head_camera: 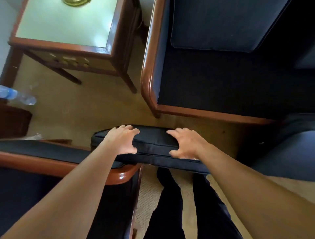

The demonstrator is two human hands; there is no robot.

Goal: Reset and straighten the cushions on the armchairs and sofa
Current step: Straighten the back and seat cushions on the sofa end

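Head view, looking steeply down: both hands grip one dark seat cushion (153,146) at the centre of the frame. It is held roughly flat above the carpet (95,109), its left end over the rounded wooden arm of the armchair (121,175) at lower left. The left hand (123,141) lies on the cushion's top face with fingers spread and curled over the far edge, thumb hooked at the near seam. The right hand (185,145) mirrors it just to the right, fingers bent onto the top face and thumb pressed against the near edge. A narrow strip of cushion shows between the two hands.

At upper right stands a second armchair (150,68) with a glossy wooden frame and dark upholstery; a back cushion (218,25) leans in it, and its seat area is dark. At upper left is a wooden side table with a pale tabletop (64,22), a brass object (75,2) cut off by the top edge. A clear plastic bottle (17,95) lies at the left edge. The person's dark trouser legs (170,204) show at bottom centre, over the carpet.
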